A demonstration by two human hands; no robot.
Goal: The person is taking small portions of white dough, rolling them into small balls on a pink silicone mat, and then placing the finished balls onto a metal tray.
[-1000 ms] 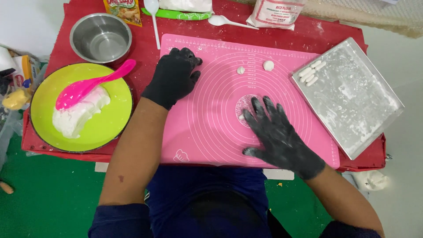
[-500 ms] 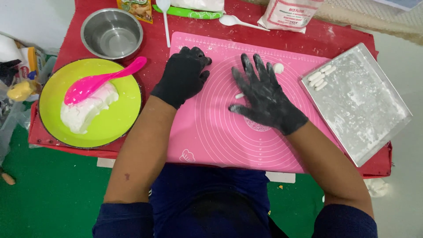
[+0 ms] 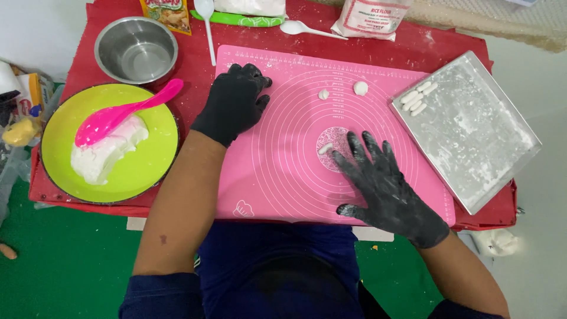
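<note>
A red-covered table [image 3: 195,56] fills most of the frame, above a green floor [image 3: 65,260] at lower left. On it lie a pink silicone baking mat [image 3: 283,177] at centre, a lime-green round plate [image 3: 150,168] at left, and a steel bowl [image 3: 136,50] at upper left. A floured rectangular metal tray [image 3: 472,136] sits at right, with two white plastic spoons [image 3: 307,28] and a white flour bag [image 3: 369,18] along the top edge.

Left of the mat we see a green plate [image 3: 150,168] holding white dough [image 3: 103,155] and a pink spoon [image 3: 121,113]. Behind it stands an empty steel bowl [image 3: 136,50]; a floured metal tray [image 3: 472,133] lies right.
</note>
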